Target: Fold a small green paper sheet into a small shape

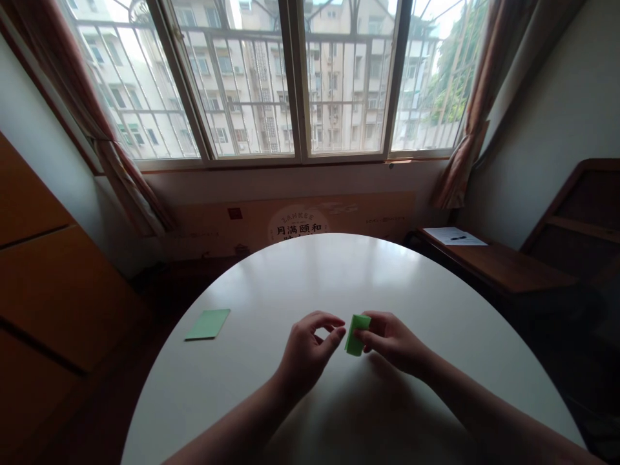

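Between thumb and fingers, my right hand (394, 343) holds a small piece of folded green paper (356, 347) just above the white round table (261, 400). The paper is narrow and upright, with its layers showing at the lower edge. Left of it is my left hand (309, 350), fingers curved and the thumb and index fingertips slightly apart. Those fingertips are close to the paper's left edge but hold nothing that I can see. Farther left on the table lies a flat square stack of pale green paper (208, 324).
A wooden chair (513, 261) on the right carries a white sheet (453, 236) with a dark pen on it. Behind the table, a long printed box (203, 223) stands below the barred window. An orange-brown cabinet (53, 284) is at the left.
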Tool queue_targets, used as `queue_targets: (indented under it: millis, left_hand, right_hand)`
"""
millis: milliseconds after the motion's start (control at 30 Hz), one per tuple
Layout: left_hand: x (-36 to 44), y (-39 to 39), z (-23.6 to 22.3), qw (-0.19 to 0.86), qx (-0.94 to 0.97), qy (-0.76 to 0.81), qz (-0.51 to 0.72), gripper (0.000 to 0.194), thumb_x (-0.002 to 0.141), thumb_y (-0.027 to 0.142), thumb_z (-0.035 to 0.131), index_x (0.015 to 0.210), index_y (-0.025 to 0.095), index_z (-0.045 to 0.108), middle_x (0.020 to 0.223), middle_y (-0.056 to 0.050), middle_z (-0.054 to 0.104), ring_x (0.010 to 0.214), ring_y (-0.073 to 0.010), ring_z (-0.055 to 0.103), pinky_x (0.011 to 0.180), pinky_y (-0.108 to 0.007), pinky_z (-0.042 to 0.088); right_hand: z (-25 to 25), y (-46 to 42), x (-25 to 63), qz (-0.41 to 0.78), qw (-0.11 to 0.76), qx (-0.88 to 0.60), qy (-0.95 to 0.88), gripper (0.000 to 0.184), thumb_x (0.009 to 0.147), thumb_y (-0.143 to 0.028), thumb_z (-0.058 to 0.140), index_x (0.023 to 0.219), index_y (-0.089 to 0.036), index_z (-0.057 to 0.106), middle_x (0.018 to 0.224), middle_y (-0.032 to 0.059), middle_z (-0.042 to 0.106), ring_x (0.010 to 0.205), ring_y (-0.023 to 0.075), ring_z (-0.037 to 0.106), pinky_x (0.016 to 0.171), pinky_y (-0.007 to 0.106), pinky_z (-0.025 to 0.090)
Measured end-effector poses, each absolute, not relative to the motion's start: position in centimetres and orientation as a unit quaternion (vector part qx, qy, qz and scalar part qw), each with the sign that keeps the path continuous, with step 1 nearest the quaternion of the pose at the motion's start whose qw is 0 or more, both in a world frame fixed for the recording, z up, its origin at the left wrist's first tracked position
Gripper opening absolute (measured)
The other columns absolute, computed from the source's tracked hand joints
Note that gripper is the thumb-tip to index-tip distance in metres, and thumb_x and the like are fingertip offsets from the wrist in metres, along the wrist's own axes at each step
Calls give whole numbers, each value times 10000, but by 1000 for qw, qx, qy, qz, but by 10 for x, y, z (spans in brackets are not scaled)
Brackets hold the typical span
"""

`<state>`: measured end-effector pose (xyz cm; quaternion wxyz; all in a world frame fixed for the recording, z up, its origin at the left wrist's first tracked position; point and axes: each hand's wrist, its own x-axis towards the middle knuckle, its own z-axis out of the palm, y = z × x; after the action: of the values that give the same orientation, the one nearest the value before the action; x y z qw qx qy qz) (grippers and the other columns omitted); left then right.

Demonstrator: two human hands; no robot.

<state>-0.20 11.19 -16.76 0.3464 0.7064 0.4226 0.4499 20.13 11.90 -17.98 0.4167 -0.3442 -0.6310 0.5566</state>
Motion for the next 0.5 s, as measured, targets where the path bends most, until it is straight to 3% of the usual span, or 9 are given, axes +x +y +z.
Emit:
queue_targets:
  millis: [133,267,367,500]
  left_hand:
    - [0,109,-165,341,721,416,437,164,854,312,691,870,164,759,855,-81,706,753,-193,661,483,-206,477]
    - [1,107,-163,354,724,410,426,135,831,271,698,802,153,756,784,-69,696,693,-174,643,462,-193,462]
    - [2,104,-160,394,699,419,424,170,825,287,689,774,134,742,746,-62,679,610,-153,610,458,-206,473]
    - [4,98,-153,475,643,424,426,256,809,362,714,784,109,734,697,-60,662,573,-144,577,456,-221,482]
  right_hand:
    - [-173,112,203,476,386,-368,-699,237,872,-359,693,779,-141,687,701,38,652,645,158,587,589,263,445]
    - [-163,105,204,393,343,-385,-762,181,876,-295,682,770,-150,703,705,44,682,668,172,625,628,271,479]
    - [-160,101,204,413,346,-375,-754,161,865,-294,705,798,-147,701,727,47,690,694,183,646,642,277,498]
    - [-159,99,201,527,401,-340,-668,238,873,-370,713,940,-143,683,798,51,679,718,178,646,599,260,502]
